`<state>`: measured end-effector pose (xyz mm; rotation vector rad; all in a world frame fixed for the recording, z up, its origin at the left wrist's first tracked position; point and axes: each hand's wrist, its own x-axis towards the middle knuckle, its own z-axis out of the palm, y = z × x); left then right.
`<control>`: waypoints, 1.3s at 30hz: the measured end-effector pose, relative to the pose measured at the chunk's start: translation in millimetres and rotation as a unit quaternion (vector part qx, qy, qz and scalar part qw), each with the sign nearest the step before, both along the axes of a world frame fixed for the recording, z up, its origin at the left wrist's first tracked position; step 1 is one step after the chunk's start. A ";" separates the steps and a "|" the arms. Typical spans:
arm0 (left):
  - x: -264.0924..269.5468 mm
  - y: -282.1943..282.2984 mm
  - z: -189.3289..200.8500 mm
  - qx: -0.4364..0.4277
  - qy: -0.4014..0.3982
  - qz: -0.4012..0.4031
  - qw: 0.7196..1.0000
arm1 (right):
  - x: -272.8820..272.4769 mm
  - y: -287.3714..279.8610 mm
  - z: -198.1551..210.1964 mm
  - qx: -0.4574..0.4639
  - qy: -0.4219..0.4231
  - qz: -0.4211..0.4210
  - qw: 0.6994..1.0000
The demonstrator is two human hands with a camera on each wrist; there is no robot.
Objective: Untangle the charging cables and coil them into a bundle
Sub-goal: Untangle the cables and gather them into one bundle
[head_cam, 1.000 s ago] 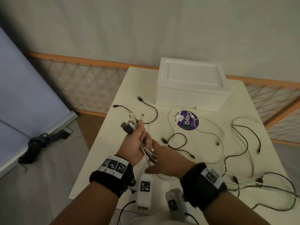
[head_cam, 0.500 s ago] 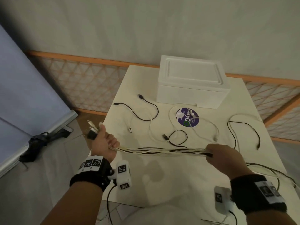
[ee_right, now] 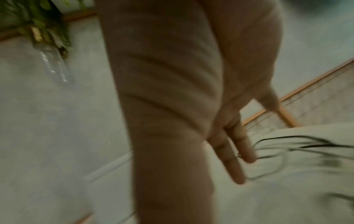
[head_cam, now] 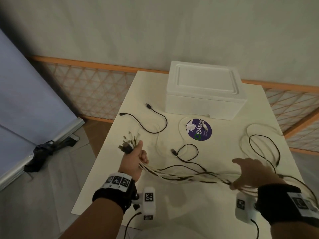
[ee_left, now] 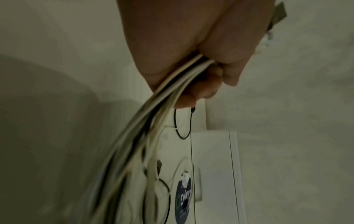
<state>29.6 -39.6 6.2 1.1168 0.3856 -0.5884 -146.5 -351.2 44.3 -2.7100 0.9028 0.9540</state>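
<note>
My left hand [head_cam: 136, 159] grips one end of a bundle of white and black charging cables [head_cam: 183, 175], fist closed, and several plugs [head_cam: 128, 143] fan out above the thumb. In the left wrist view the strands [ee_left: 153, 121] leave the fist [ee_left: 191, 53] and run down. The bundle sags in loose waves across the table to my right hand [head_cam: 248, 173], whose fingers [ee_right: 235, 154] are straight and spread, the strands passing under them. More cables lie loose: a black one [head_cam: 151, 130], a short black loop [head_cam: 189, 152], a white one [head_cam: 180, 133] and a tangle at the right [head_cam: 264, 144].
A white foam box [head_cam: 203, 94] stands at the back of the cream table [head_cam: 189, 209], with a purple round sticker [head_cam: 199, 129] in front of it. An orange lattice fence [head_cam: 96, 94] runs behind. The table's left edge is just beside my left hand.
The taut bundle has gone slack and wavy. My left hand moved right, back over the table edge. My right hand let go its grip and spread its fingers.
</note>
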 end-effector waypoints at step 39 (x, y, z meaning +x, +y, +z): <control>-18.2 2.8 27.6 -0.039 -0.031 -0.032 0.998 | 93.7 155.5 -17.3 0.403 -0.100 0.206 0.886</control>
